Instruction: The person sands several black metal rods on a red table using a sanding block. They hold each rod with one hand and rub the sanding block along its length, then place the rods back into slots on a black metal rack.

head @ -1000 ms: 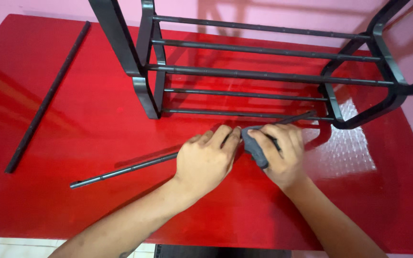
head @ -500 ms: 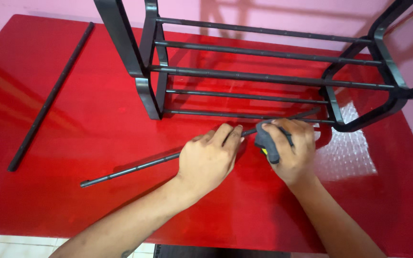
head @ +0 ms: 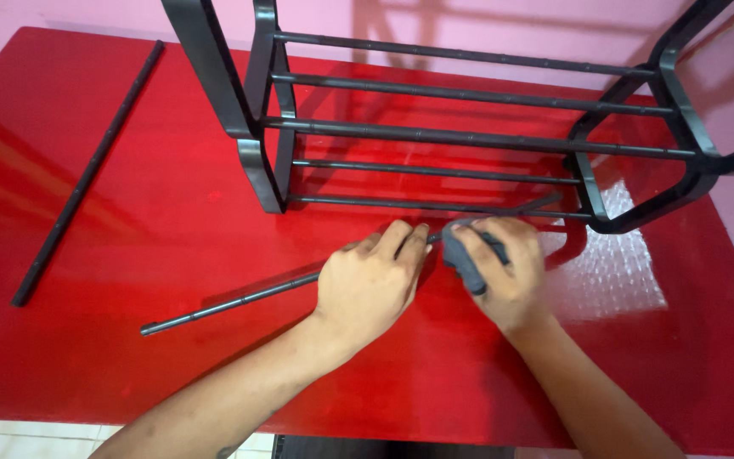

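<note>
Seen from above: a glossy red table [head: 112, 357] filling nearly the whole view, edged by a pink wall [head: 61, 17] on the far side. Standing across the far half, a black shelf rack [head: 469, 136] of parallel horizontal bars set between two upright end frames, the left one near the middle of the table, the right one close to the right edge. Far off to the left, well apart from everything else, a loose black rod [head: 87, 174] lying at a slant on the tabletop.

Nearer, just in front of the rack's lowest bar, a second, thinner dark rod [head: 231, 303] stretched flat on the table, running from the near left up toward the centre and vanishing under the hands. Pressed down on that rod, palm to the table, the left hand [head: 367, 285], fingers held together and pointing toward the far right. Touching its fingertips, the right hand [head: 503, 272], curled tight round a dark grey tool handle [head: 465, 263], fingers wrapped over the top. Hidden by the hands: the tool's tip and the rod's right end.
</note>
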